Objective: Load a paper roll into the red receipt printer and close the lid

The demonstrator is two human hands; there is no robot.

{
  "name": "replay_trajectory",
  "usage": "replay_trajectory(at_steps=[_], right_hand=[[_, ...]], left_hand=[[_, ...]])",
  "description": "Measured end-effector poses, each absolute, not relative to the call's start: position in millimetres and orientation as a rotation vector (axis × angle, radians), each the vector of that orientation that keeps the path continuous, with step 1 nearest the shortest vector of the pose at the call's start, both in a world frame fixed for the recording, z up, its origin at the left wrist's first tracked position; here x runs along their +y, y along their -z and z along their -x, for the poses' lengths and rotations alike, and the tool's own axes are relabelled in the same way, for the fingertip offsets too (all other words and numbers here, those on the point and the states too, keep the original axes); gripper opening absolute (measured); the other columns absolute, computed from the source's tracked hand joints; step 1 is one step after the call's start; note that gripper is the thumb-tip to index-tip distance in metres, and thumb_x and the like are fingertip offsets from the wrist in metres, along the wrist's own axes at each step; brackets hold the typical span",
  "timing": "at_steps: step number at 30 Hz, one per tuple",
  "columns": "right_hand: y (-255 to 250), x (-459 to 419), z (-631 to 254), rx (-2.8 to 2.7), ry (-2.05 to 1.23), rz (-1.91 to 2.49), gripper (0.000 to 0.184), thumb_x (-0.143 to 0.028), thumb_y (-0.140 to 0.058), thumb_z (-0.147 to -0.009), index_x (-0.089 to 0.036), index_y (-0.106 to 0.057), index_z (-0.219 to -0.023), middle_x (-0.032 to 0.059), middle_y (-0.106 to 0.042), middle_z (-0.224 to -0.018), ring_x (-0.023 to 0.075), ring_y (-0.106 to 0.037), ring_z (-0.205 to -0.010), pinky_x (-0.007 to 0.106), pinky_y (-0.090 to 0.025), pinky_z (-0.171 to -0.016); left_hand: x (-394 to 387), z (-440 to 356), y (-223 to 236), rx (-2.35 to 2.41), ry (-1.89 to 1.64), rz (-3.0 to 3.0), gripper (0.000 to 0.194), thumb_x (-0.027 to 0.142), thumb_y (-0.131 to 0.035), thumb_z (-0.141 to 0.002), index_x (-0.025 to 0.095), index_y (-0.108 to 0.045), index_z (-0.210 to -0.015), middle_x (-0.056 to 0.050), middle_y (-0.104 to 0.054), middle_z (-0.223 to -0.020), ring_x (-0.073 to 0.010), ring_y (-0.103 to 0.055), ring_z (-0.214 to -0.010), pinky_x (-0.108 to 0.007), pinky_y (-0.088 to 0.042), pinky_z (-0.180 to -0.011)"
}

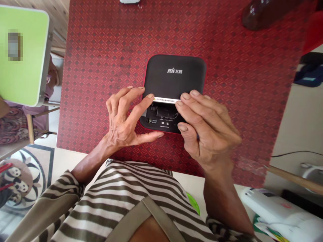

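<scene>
Black device is parked well inside the side edges of the red table, touched by a wide-spread left hand and a part-open right hand, thumb kept off the fingers.

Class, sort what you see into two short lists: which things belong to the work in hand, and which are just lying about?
In use, judging by the hands:
black device, at the fingers of both hands
white label strip, across the device

Apparently lying about:
dark glossy object, on the red table, top right
small white object, cut off at the top edge
</scene>
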State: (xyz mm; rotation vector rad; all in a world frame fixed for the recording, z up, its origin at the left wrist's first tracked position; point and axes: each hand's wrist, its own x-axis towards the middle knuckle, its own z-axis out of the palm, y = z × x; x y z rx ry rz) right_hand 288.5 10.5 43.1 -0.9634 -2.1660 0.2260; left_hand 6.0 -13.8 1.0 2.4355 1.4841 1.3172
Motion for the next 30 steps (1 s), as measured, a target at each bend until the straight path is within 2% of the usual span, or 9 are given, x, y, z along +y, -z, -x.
replay_trajectory(at_steps=[3, 7, 11, 14, 16, 18, 21, 25, 30], right_hand=[[-37.8, 10.7, -286.8, -2.146, -0.176, 0.935, 0.062, -0.036, -0.068, -0.131, -0.038, -0.065, -0.193, 0.0078, -0.091, -0.168, 0.0343, -0.088, -0.158, 0.056, -0.073, -0.136], [-34.4, 9.0, -288.1, -2.158, -0.16, 0.97, 0.056, -0.038, -0.064, -0.132, -0.038, -0.07, -0.188, 0.0081, -0.092, -0.167, 0.0347, -0.088, -0.159, 0.06, -0.074, -0.135], [-41.3, 7.4, -291.5, -2.22, -0.199, 1.029, 0.051, -0.041, -0.064, -0.131, -0.036, -0.076, -0.18, 0.0101, -0.09, -0.17, 0.04, -0.085, -0.163, 0.069, -0.074, -0.135], [-46.4, 8.1, -290.1, -2.102, -0.18, 1.054, 0.05, -0.036, -0.071, -0.127, -0.037, -0.079, -0.176, 0.0107, -0.091, -0.168, 0.04, -0.087, -0.159, 0.067, -0.074, -0.133], [-44.8, 7.6, -288.1, -1.938, -0.109, 1.06, 0.047, -0.035, -0.075, -0.125, -0.036, -0.085, -0.171, 0.0108, -0.095, -0.159, 0.0385, -0.093, -0.147, 0.062, -0.076, -0.125], [-38.3, 3.8, -286.4, -1.801, -0.039, 1.09, 0.042, -0.038, -0.077, -0.124, -0.035, -0.09, -0.164, 0.01, -0.099, -0.144, 0.0365, -0.097, -0.128, 0.056, -0.08, -0.11], [-24.0, -10.5, -283.3, -1.697, -0.052, 1.229, 0.04, -0.042, -0.08, -0.123, -0.038, -0.092, -0.161, 0.0077, -0.1, -0.125, 0.0316, -0.095, -0.098, 0.048, -0.079, -0.087], [-11.0, -33.0, -275.9, -1.657, -0.162, 1.334, 0.044, -0.041, -0.079, -0.123, -0.037, -0.088, -0.166, 0.0095, -0.097, -0.121, 0.0296, -0.09, -0.086, 0.045, -0.075, -0.075], [-12.1, -41.8, -271.1, -1.684, -0.173, 1.325, 0.044, -0.041, -0.077, -0.124, -0.037, -0.085, -0.167, 0.0098, -0.098, -0.125, 0.0303, -0.092, -0.089, 0.046, -0.077, -0.078]], left_hand=[[-17.9, -3.8, 1.2, 1.549, -1.203, -2.361, 0.104, 0.107, -0.08, -0.106, 0.04, -0.066, -0.185, -0.018, -0.077, -0.176, -0.0492, -0.071, -0.166, -0.072, -0.046, -0.149], [-20.2, -2.0, 5.0, 1.622, -1.072, -2.354, 0.118, 0.119, -0.077, -0.096, 0.038, -0.069, -0.182, -0.019, -0.075, -0.179, -0.0558, -0.067, -0.171, -0.08, -0.046, -0.149], [-16.4, -3.1, 4.2, 1.503, -1.274, -2.363, 0.114, 0.115, -0.072, -0.103, 0.038, -0.065, -0.186, -0.019, -0.075, -0.173, -0.0488, -0.07, -0.161, -0.073, -0.057, -0.139], [-19.2, -6.4, 2.1, 1.45, -1.342, -2.254, 0.107, 0.111, -0.062, -0.112, 0.036, -0.061, -0.189, -0.018, -0.075, -0.172, -0.0431, -0.073, -0.156, -0.068, -0.067, -0.131], [-24.8, -9.5, 3.8, 1.471, -1.35, -2.061, 0.095, 0.102, -0.058, -0.119, 0.039, -0.056, -0.19, -0.015, -0.076, -0.174, -0.041, -0.075, -0.158, -0.065, -0.071, -0.129], [-30.9, -12.3, 8.7, 1.505, -1.35, -1.797, 0.08, 0.09, -0.061, -0.125, 0.044, -0.052, -0.19, -0.011, -0.078, -0.177, -0.0394, -0.078, -0.16, -0.063, -0.075, -0.126], [-36.2, -13.5, 15.6, 1.507, -1.291, -1.568, 0.061, 0.076, -0.06, -0.129, 0.052, -0.053, -0.184, -0.006, -0.084, -0.174, -0.0357, -0.086, -0.154, -0.06, -0.08, -0.118], [-35.3, -8.0, 9.3, 1.528, -1.045, -1.638, 0.057, 0.065, -0.04, -0.136, 0.043, -0.053, -0.187, -0.007, -0.087, -0.171, -0.0329, -0.089, -0.149, -0.059, -0.08, -0.117], [-30.5, -7.6, -9.9, 1.467, -1.142, -1.523, 0.05, 0.07, -0.067, -0.129, 0.042, -0.071, -0.17, -0.006, -0.092, -0.157, -0.0337, -0.093, -0.133, -0.058, -0.082, -0.108]])
